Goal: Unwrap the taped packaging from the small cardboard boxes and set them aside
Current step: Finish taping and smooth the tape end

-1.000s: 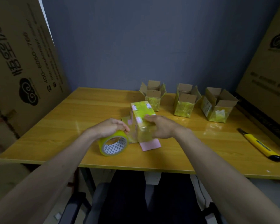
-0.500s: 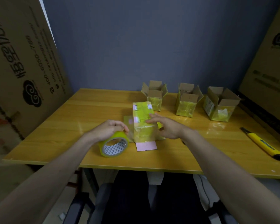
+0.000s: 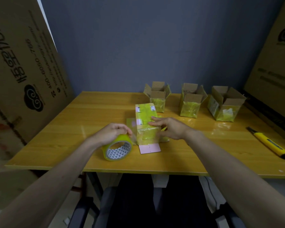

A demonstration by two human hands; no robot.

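Fingers of left hand (image 3: 113,132) grip the tape roll (image 3: 118,149); right hand (image 3: 169,128), fingers relaxed, touches the taped box (image 3: 146,124).

The left hand (image 3: 113,131) covers the top of the tape roll (image 3: 118,149), hiding its grip there. The right hand (image 3: 169,128) is motion-blurred and masks the right side of the taped box (image 3: 146,125). Big cartons at the left (image 3: 21,66) and right (image 3: 275,66) frame edges are cut off. The desk (image 3: 72,129) runs off the right edge.

Right hand (image 3: 169,127) off the taped box (image 3: 146,124), now open-fingered beside it.
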